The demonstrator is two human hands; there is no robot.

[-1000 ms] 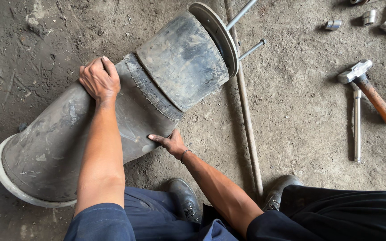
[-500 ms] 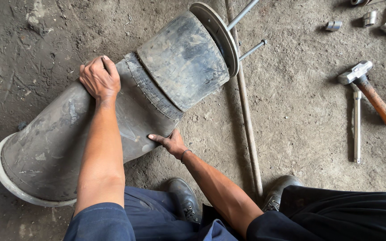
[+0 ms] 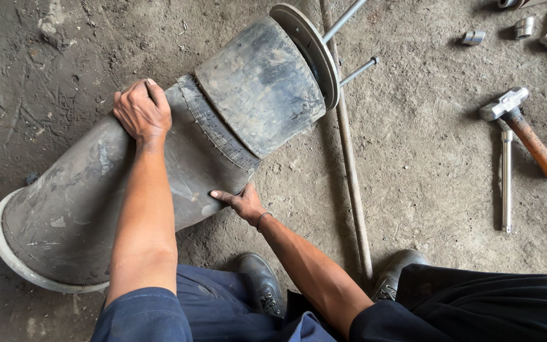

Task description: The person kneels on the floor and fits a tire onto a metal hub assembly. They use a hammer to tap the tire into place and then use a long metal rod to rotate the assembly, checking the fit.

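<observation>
Gripping the top of the large rubber air bellows (image 3: 159, 183), the left hand (image 3: 142, 114) curls its fingers over the rolled rubber fold, closed on it. The right hand (image 3: 242, 202) lies lower, fingers stretched nearly flat and pressed against the bellows' underside edge, pushing, not grasping. The bellows lies on its side on the dirt floor (image 3: 425, 190), its narrower upper section (image 3: 257, 82) already sleeved partway out of the wider one and capped by a metal end plate (image 3: 305, 50) with studs. The rubber appears only partly rolled; much of the sleeve is left to work. A long steel bar (image 3: 349, 164) lies beside it; a hammer (image 3: 523, 130) and a slim rod (image 3: 506, 180) rest well apart.
</observation>
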